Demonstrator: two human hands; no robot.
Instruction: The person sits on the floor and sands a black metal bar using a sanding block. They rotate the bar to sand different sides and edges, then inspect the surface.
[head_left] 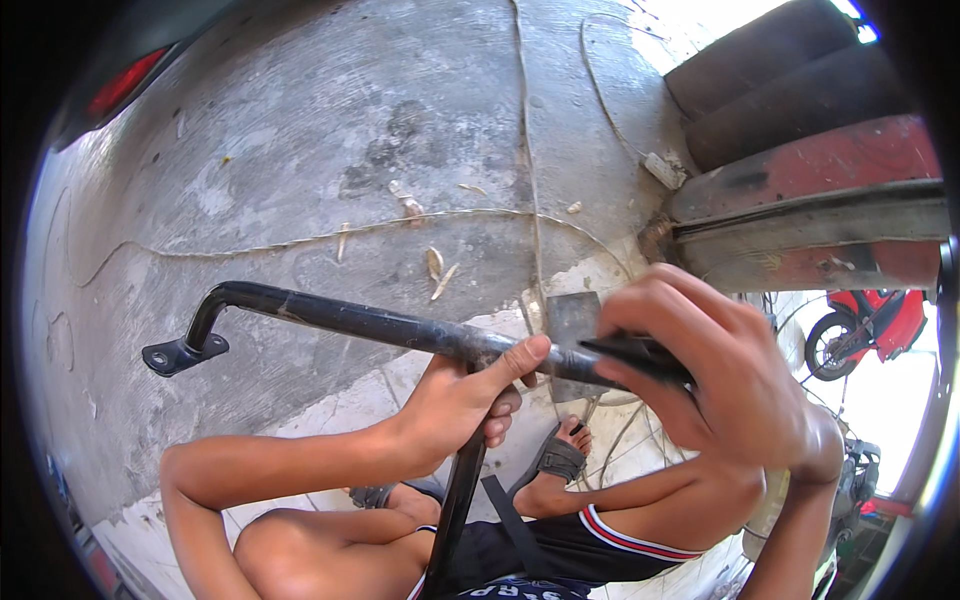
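A black bent metal tube [350,316] lies across in front of me, with a flat, drilled mounting plate [185,356] at its left end. From its middle a second black tube [461,500] runs down between my legs. My left hand [440,410] is wrapped round the place where the two tubes meet, thumb on top. Over the right part of the tube, my right hand [725,365] pinches a thin dark flat piece [640,352] against the metal. The hand is slightly blurred, and the tube's right end is hidden behind it.
Twisted cables [350,232] cross the grey concrete floor [300,130], one ending at a pale socket block [662,170]. A dark flat plate [573,310] lies beyond the tube. Large dark and red cylinders [810,165] lie at the right, near a red motorcycle [880,325].
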